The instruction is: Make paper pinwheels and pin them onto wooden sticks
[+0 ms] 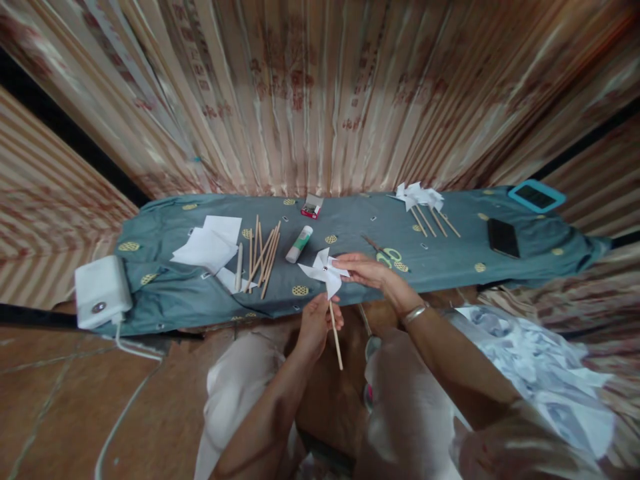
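Observation:
A white paper pinwheel (329,272) on a thin wooden stick is held up over the front edge of the cloth. My left hand (317,323) is closed around the stick just below the paper blades. With its fingers on the right-hand blade, my right hand (364,269) pinches the pinwheel. A small dark pin head shows at the blades' centre. Behind it lies a glue stick (299,245) with a green cap. To the right of my right hand rest scissors (385,254) with yellow-green handles.
Several wooden sticks (270,257), white paper sheets (207,247) and a small red box (311,208) lie on the green cloth (345,220). Finished-looking pinwheels (419,196) lie back right, near a dark phone (503,238) and blue-framed tablet (537,196). A white box (103,292) with a cable sits left.

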Demonstrator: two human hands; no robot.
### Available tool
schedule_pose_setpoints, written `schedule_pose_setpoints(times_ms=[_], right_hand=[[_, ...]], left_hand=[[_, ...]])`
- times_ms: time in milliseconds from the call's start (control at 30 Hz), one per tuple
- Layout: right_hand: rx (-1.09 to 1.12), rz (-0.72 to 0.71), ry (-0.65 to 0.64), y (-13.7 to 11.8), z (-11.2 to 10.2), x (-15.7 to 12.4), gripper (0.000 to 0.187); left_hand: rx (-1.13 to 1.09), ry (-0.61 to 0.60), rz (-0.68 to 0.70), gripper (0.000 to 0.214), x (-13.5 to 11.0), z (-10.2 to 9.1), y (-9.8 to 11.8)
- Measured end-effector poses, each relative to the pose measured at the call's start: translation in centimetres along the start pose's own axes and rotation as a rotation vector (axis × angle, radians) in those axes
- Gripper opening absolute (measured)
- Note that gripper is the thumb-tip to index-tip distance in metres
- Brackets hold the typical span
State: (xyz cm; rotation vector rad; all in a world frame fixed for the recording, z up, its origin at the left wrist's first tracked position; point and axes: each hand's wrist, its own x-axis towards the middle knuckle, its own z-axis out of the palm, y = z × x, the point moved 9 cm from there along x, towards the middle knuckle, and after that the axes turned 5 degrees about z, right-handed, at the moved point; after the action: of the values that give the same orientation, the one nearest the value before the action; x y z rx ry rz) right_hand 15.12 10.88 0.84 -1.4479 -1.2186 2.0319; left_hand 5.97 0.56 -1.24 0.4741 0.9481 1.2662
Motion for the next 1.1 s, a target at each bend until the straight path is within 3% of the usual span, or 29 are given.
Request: schedule_pose_setpoints(times_ms=[367, 533, 900, 1100], right_hand=[[0.316, -0.121, 0.057, 2.4, -1.2, -2.7, 0.031], [0.435, -0.206, 0.046, 1.9, -2.0, -3.0, 0.041], [0.406, -0.247, 0.123, -0.1, -3.7, -3.3, 0.035], [0.434, -0.269, 0.152, -0.7, -4.7, -3.7, 0.033]], left_hand=[[0.059, -0.027, -0.002, 0.039, -0.3, 1.6, -0.1], [0.134, -0.040, 0.022, 0.043, 0.3, 2.6, -0.1], [0.323, -0.048, 0.051, 0.044, 1.3, 3.8, 0.6], [0.386, -0.091, 0.081, 0.045, 2.1, 5.7, 1.1]])
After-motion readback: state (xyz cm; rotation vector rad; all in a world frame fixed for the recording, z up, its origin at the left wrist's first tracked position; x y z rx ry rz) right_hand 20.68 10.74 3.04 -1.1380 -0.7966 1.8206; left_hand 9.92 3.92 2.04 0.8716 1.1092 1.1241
